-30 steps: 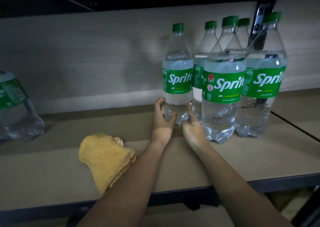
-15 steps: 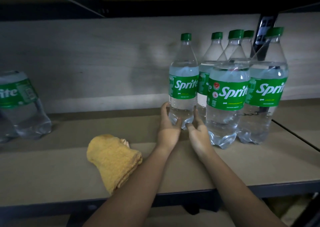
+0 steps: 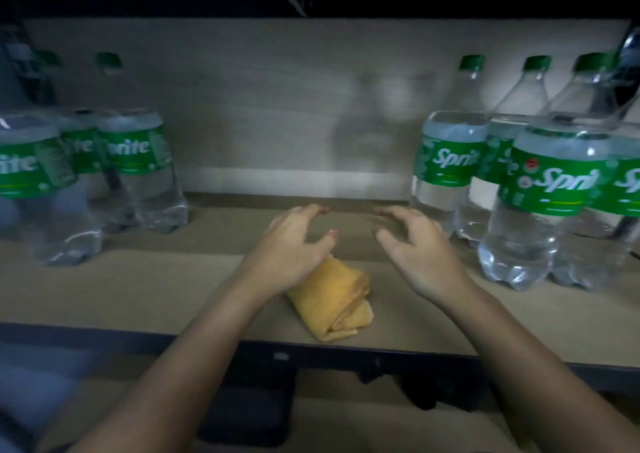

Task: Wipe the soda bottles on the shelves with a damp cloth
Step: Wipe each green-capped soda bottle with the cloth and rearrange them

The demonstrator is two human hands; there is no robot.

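Head view: my left hand (image 3: 294,241) and right hand (image 3: 420,248) hover empty, fingers loosely curled apart; next I'd grab the cloth (image 3: 330,305), then a bottle (image 3: 446,165).

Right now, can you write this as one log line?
left hand: empty, over yellow cloth | right hand: empty | Sprite bottles: untouched

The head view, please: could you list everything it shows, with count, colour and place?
Left bottles: at least three, clear with green labels, shelf's left side; blurred.
Right bottles: at least four, clear, green caps and labels, shelf's right side.
Cloth: one, yellow, rolled, near the shelf's front edge, centre.
Shelf: one, tan board, dark front rail.
Left hand: over the cloth's far end, fingers curved, holding nothing.
Right hand: beside the right bottles, holding nothing.
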